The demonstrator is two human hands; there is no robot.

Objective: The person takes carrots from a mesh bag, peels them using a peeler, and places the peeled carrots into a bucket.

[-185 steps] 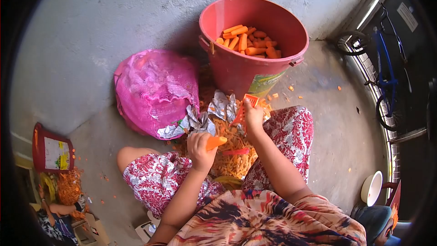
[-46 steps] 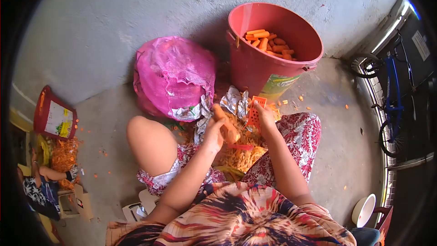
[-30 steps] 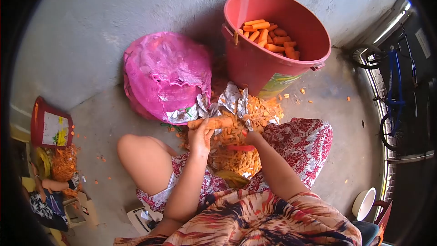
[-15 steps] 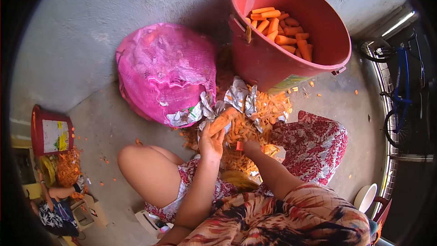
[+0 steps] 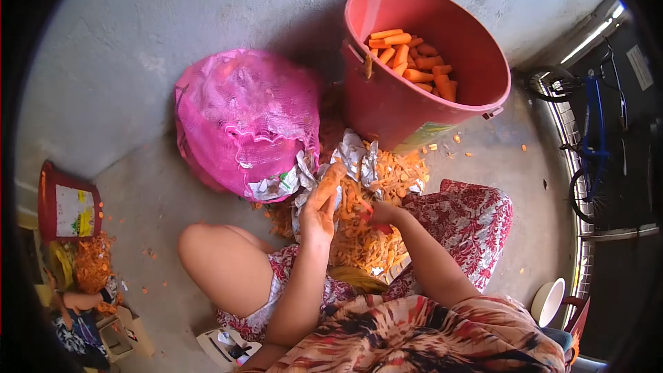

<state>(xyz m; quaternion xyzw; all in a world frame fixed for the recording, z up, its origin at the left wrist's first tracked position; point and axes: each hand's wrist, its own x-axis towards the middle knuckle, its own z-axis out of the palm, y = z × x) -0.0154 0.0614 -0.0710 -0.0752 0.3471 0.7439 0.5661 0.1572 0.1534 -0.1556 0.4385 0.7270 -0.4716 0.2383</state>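
Observation:
My left hand [image 5: 318, 224] is closed around a dull, unpeeled-looking carrot [image 5: 327, 185], which points up and away from me. To its right, my right hand [image 5: 384, 214] hangs low over a heap of orange peelings [image 5: 369, 252], its fingers closed by a red object [image 5: 383, 227] that is mostly hidden. Crumpled paper [image 5: 352, 155] lies on the far side of the heap. Behind it stands a big red bucket [image 5: 414, 107] with several bright orange carrots [image 5: 416, 75] inside. A pink mesh sack [image 5: 248, 117] sits left of the bucket.
At the far left are a smaller red bucket [image 5: 69, 204], more peelings [image 5: 93, 262], part of another person [image 5: 77, 328] and a cardboard box [image 5: 128, 335]. A bicycle [image 5: 592, 145] and a white basin [image 5: 548, 302] are on the right. A grey wall [image 5: 207, 7] rises behind.
The orange peeler seen earlier in my right hand is out of sight; that hand has come down to the peelings. My left hand now holds a dull carrot instead of the earlier bright one, tilted more upright.

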